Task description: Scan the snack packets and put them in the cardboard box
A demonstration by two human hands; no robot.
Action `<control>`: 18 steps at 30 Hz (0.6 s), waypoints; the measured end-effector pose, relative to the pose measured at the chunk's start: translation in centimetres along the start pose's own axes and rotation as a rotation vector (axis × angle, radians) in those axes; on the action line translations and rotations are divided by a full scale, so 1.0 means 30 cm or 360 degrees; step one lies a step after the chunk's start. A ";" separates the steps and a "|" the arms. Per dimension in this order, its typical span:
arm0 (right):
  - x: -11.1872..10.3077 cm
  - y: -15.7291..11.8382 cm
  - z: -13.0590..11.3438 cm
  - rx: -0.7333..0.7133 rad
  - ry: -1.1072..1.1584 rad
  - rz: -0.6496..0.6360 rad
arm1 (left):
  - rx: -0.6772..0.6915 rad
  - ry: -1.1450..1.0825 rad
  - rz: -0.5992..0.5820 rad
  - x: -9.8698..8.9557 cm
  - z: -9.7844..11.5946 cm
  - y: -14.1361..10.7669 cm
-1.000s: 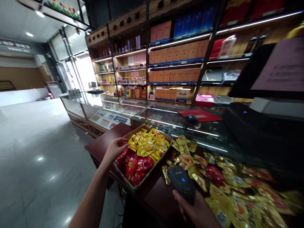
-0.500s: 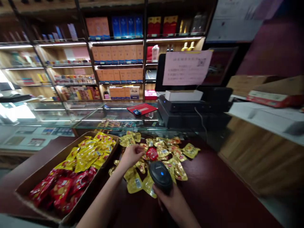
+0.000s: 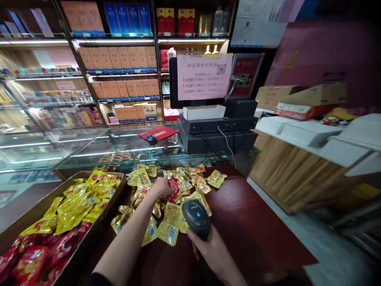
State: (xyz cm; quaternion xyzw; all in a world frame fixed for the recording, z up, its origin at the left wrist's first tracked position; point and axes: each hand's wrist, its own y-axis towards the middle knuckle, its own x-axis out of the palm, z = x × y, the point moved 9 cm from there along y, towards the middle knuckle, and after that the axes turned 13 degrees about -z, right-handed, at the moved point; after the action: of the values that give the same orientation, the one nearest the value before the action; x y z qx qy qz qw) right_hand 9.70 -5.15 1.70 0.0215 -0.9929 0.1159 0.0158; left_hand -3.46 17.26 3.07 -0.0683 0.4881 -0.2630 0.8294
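My left hand [image 3: 161, 186] is closed on the edge of a small red snack packet [image 3: 173, 188] lying among the gold ones; the fingertips are partly hidden. My right hand [image 3: 207, 243] grips a black barcode scanner [image 3: 195, 216] with a lit blue mark on top. Gold snack packets [image 3: 169, 224] are spread over the dark red tabletop [image 3: 238, 222] around both hands. On the left stands an open cardboard box [image 3: 114, 195], with yellow packets [image 3: 79, 202] in its far part and red packets [image 3: 29, 262] in its near part.
Beyond the packets is a glass display counter [image 3: 125, 159] with a red mat [image 3: 159, 133] and a mouse [image 3: 151, 138]. A monitor with a pink notice [image 3: 202, 77] stands over a black cash drawer [image 3: 220, 139]. A wooden cabinet [image 3: 279, 174] is at right, shelves of boxes behind.
My left hand has moved onto the red packet and closed on it; before, it was beside it. The camera has turned right. My right hand still holds the scanner.
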 end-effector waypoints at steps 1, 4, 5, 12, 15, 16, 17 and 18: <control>0.007 0.000 0.002 0.0010 0.0002 -0.0012 | 0.0017 -0.0016 -0.0003 -0.001 -0.005 -0.008; 0.040 0.002 0.009 0.0026 -0.0004 -0.0068 | 0.0144 -0.0297 -0.0019 -0.004 -0.034 -0.045; 0.055 0.004 0.011 0.0020 -0.0013 -0.0087 | 0.0194 -0.0483 -0.0038 -0.004 -0.049 -0.060; 0.175 -0.001 0.002 0.0015 -0.0027 -0.0210 | 0.0319 -0.1482 -0.0133 0.015 -0.119 -0.163; 0.199 -0.011 -0.015 -0.0017 -0.0048 -0.0201 | 0.0292 -0.1534 -0.0107 0.022 -0.125 -0.179; 0.201 -0.013 -0.019 -0.0040 -0.0056 -0.0186 | 0.0282 -0.1527 -0.0100 0.025 -0.125 -0.182; 0.202 -0.015 -0.021 -0.0059 -0.0065 -0.0179 | 0.0277 -0.1516 -0.0099 0.028 -0.123 -0.183; 0.202 -0.016 -0.020 -0.0072 -0.0073 -0.0178 | 0.0280 -0.1508 -0.0109 0.031 -0.118 -0.185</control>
State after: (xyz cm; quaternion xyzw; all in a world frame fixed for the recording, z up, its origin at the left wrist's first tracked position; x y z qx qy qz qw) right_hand 3.68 -5.73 2.63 0.0793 -0.9926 0.0919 0.0001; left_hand -8.13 12.56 2.58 -0.1260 0.0300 -0.2703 0.9540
